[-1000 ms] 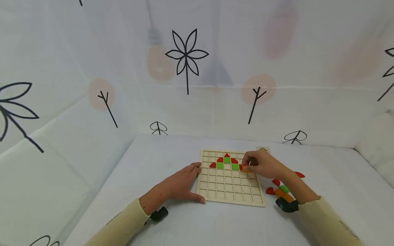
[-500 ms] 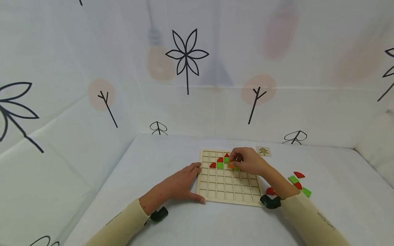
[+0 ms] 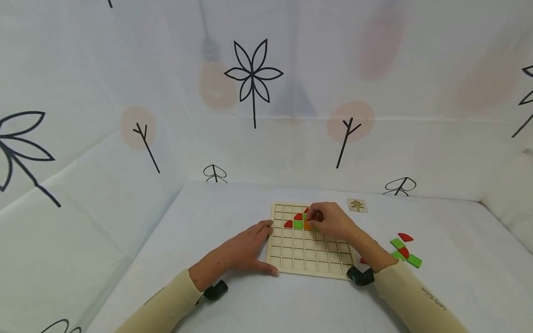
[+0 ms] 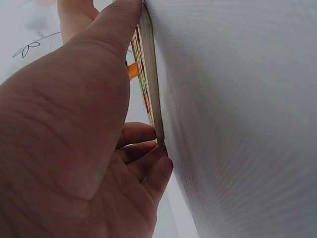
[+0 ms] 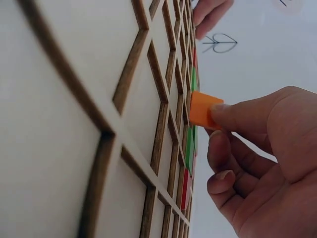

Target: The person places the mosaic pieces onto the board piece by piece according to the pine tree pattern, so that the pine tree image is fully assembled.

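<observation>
- Now, your right hand (image 3: 330,222) pinches the orange tile (image 5: 202,110) between thumb and fingers, over the second row of the wooden grid board (image 3: 310,254), between two green pieces. The tile sticks up at an angle; whether its lower edge touches the cell floor, you cannot tell.
- To seat it well, line its sides up with the cell ribs, then tip it flat and press lightly; a skewed edge could ride up on a rib or nudge a neighbour.
- Your left hand (image 3: 245,249) is spread wide, fingers and thumb against the board's left side. Let that light brace stop any sliding as you press.
- As for the cells: left of the orange tile sit a green square (image 3: 298,224) and, beyond it, a red quarter-round (image 3: 289,224); to its right, another green tile (image 5: 189,148), then a red tile (image 5: 186,189). The row above holds a red quarter-round and a green piece, partly covered by your hand.
</observation>
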